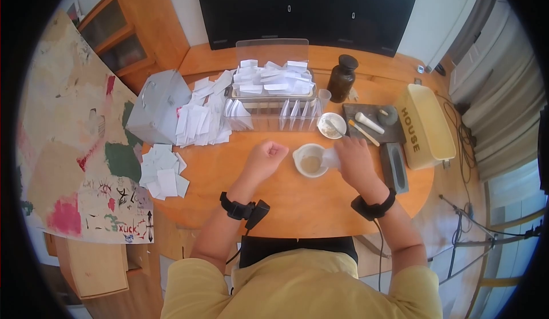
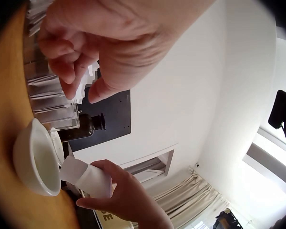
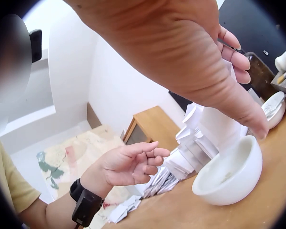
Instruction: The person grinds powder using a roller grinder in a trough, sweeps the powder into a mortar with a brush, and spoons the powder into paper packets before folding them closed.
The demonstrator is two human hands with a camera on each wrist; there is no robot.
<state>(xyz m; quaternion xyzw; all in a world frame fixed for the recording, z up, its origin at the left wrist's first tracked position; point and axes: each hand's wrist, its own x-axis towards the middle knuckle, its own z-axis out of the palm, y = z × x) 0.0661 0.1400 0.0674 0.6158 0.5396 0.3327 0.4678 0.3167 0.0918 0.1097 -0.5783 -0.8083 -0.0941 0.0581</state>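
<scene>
My right hand (image 1: 355, 162) pinches a small white paper packet (image 2: 88, 176), tilted with its open end at the rim of a white mortar (image 1: 305, 169). The mortar stands on the table with a thin layer of pale brownish material (image 1: 311, 163) at its bottom. To the left of the mortar, my left hand (image 1: 267, 160) hovers above the table, fingers loosely curled and nothing in them. Thumb and fingertips of the left hand (image 3: 131, 164) stand apart in the right wrist view. Behind the mortar sits a small white dish (image 1: 327, 126) with a spoon in it.
Piles of white paper packets (image 1: 200, 119) lie at the left, beside a silver case (image 1: 157, 104). A clear rack (image 1: 263, 123) with packets stands behind. A brown bottle (image 1: 342, 79), a dark slab (image 1: 357, 113) with a white pestle (image 1: 369, 123), and a yellow HOUSE bin (image 1: 426, 127) stand at the right.
</scene>
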